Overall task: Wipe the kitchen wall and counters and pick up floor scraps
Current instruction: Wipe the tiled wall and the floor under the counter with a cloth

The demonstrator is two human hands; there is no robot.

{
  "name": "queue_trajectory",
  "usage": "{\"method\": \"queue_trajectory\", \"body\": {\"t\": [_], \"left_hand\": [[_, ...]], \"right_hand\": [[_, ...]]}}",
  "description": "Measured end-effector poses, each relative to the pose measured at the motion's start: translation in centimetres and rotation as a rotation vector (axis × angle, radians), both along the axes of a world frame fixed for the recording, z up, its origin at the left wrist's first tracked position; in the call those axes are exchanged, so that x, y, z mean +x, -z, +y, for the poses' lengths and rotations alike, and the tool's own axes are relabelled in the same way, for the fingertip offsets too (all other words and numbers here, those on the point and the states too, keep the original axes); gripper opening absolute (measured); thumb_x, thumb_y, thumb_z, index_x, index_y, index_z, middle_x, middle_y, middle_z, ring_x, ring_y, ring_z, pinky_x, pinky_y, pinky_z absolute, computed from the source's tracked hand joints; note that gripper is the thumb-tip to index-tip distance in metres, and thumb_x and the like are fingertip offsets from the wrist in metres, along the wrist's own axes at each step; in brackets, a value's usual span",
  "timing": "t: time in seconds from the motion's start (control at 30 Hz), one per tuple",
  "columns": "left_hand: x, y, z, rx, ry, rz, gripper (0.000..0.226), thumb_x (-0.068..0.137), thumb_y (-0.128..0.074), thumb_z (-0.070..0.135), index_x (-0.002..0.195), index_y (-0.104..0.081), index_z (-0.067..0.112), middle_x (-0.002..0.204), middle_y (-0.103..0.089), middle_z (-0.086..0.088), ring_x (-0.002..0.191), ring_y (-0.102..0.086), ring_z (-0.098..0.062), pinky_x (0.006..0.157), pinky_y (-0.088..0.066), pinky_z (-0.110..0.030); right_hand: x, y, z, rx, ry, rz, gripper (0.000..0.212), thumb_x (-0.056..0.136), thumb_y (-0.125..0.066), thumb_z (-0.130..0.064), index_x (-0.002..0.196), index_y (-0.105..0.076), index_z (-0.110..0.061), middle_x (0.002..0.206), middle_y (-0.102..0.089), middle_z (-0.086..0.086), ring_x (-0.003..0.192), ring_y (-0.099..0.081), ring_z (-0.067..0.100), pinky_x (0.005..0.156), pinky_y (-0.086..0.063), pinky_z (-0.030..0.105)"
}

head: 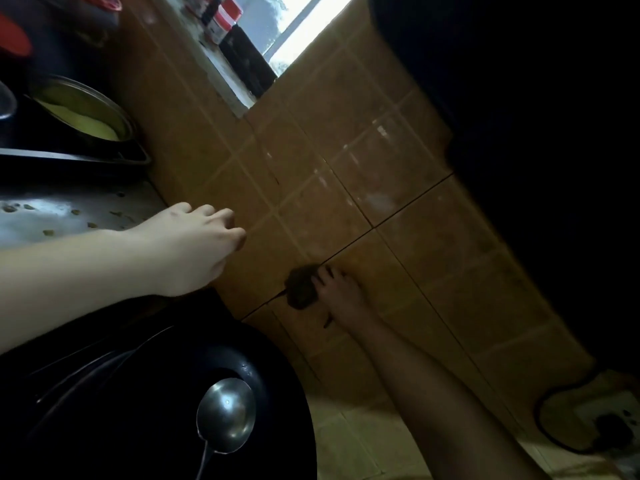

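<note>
Gripped under the curled fingers (325, 275) of the right hand (341, 292) and pressed to the tan wall tiles (346, 140) on a dark grout line: one dark scrub pad (303, 287). Up and left of those fingers, close to the wall, the left hand (204, 237), loosely curled, nothing visible in it. Beyond its knuckles, a steel counter (52, 216) dotted with at least six crumbs (48, 232). Looks early to midway: wall wiping in hand, counter apparently unwiped, floor out of view. Below the left wrist, one dark wok (104, 393) holding one steel ladle (225, 414); farther off, one metal pot (114, 109). Two hands, one pad.
</note>
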State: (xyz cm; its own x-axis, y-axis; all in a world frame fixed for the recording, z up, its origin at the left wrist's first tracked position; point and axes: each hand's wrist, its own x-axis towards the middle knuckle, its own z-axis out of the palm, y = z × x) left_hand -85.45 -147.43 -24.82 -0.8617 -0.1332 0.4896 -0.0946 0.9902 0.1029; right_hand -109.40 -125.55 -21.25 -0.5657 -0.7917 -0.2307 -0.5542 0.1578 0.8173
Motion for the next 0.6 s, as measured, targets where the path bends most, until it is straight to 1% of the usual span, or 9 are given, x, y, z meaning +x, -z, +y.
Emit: {"method": "queue_trajectory", "body": {"t": [0.07, 0.13, 0.2, 0.3, 0.37, 0.47, 0.5, 0.53, 0.6], "left_hand": [[0.6, 0.1, -0.6, 0.002, -0.012, -0.013, 0.032, 0.093, -0.035, 0.043, 0.122, -0.038, 0.031, 0.119, -0.043, 0.002, 0.104, -0.051, -0.017, 0.078, -0.041, -0.030], [1.1, 0.1, -1.2, -0.011, -0.019, -0.032, 0.030, 0.093, -0.036, 0.043, 0.120, -0.039, 0.030, 0.117, -0.044, 0.001, 0.104, -0.052, -0.017, 0.078, -0.041, -0.030], [1.9, -0.1, -2.2, -0.023, -0.028, -0.050, 0.027, 0.092, -0.036, 0.041, 0.116, -0.039, 0.029, 0.115, -0.044, 0.001, 0.104, -0.052, -0.017, 0.078, -0.041, -0.030], [3.1, -0.3, -3.8, -0.016, -0.042, -0.080, 0.026, 0.094, -0.036, 0.041, 0.118, -0.037, 0.030, 0.118, -0.044, 0.003, 0.104, -0.051, -0.016, 0.079, -0.042, -0.029], [3.6, -0.1, -5.1, -0.034, -0.039, -0.111, 0.026, 0.094, -0.036, 0.041, 0.118, -0.035, 0.031, 0.119, -0.042, 0.004, 0.105, -0.050, -0.015, 0.078, -0.042, -0.027], [4.3, 0.1, -7.1, -0.025, -0.040, -0.137, 0.027, 0.094, -0.037, 0.043, 0.119, -0.035, 0.034, 0.120, -0.041, 0.005, 0.105, -0.050, -0.014, 0.078, -0.042, -0.026], [4.6, 0.1, -7.7, -0.018, -0.045, -0.133, 0.027, 0.094, -0.037, 0.043, 0.119, -0.035, 0.034, 0.119, -0.042, 0.006, 0.105, -0.050, -0.013, 0.078, -0.042, -0.026], [4.7, 0.2, -8.0, -0.014, -0.045, -0.129, 0.026, 0.094, -0.038, 0.043, 0.118, -0.036, 0.034, 0.119, -0.042, 0.006, 0.104, -0.050, -0.014, 0.076, -0.041, -0.026], [4.6, 0.2, -8.1, -0.027, -0.048, -0.131, 0.026, 0.093, -0.038, 0.042, 0.118, -0.037, 0.034, 0.118, -0.043, 0.005, 0.103, -0.050, -0.014, 0.074, -0.039, -0.026]], "right_hand": [[-0.3, 0.4, 1.2, 0.042, -0.001, -0.018, 0.055, 0.090, -0.054, -0.009, 0.140, -0.033, -0.004, 0.141, -0.034, 0.015, 0.120, -0.039, 0.034, 0.083, -0.046, 0.040], [-0.8, -0.6, 0.9, 0.061, -0.042, -0.029, 0.055, 0.091, -0.050, -0.010, 0.141, -0.030, -0.004, 0.142, -0.033, 0.017, 0.120, -0.039, 0.035, 0.083, -0.045, 0.040], [-1.2, -2.5, -1.0, -0.002, -0.075, 0.000, 0.056, 0.091, -0.049, -0.011, 0.142, -0.028, -0.006, 0.144, -0.031, 0.017, 0.124, -0.037, 0.035, 0.088, -0.043, 0.040], [-1.3, -6.6, -5.1, -0.221, -0.075, 0.043, 0.061, 0.089, -0.056, -0.013, 0.143, -0.028, -0.009, 0.147, -0.028, 0.016, 0.130, -0.031, 0.035, 0.098, -0.039, 0.041], [-1.3, -9.3, -8.0, -0.489, -0.095, 0.076, 0.056, 0.090, -0.054, -0.011, 0.142, -0.033, -0.012, 0.146, -0.031, 0.016, 0.130, -0.031, 0.035, 0.101, -0.036, 0.043], [-1.1, -11.4, -11.5, -0.918, -0.100, 0.122, 0.049, 0.092, -0.050, -0.011, 0.139, -0.041, -0.016, 0.145, -0.035, 0.016, 0.128, -0.034, 0.036, 0.100, -0.035, 0.045], [-1.0, -11.4, -12.3, -0.989, -0.085, 0.126, 0.048, 0.092, -0.050, -0.011, 0.139, -0.041, -0.016, 0.146, -0.034, 0.016, 0.130, -0.033, 0.037, 0.101, -0.034, 0.045], [-0.9, -11.2, -12.9, -1.011, -0.058, 0.127, 0.049, 0.092, -0.049, -0.010, 0.140, -0.041, -0.016, 0.148, -0.032, 0.016, 0.131, -0.031, 0.037, 0.103, -0.033, 0.045], [-0.5, -10.1, -12.9, -0.926, -0.016, 0.118, 0.050, 0.092, -0.049, -0.009, 0.141, -0.039, -0.014, 0.148, -0.030, 0.018, 0.132, -0.030, 0.038, 0.104, -0.031, 0.045]]}}
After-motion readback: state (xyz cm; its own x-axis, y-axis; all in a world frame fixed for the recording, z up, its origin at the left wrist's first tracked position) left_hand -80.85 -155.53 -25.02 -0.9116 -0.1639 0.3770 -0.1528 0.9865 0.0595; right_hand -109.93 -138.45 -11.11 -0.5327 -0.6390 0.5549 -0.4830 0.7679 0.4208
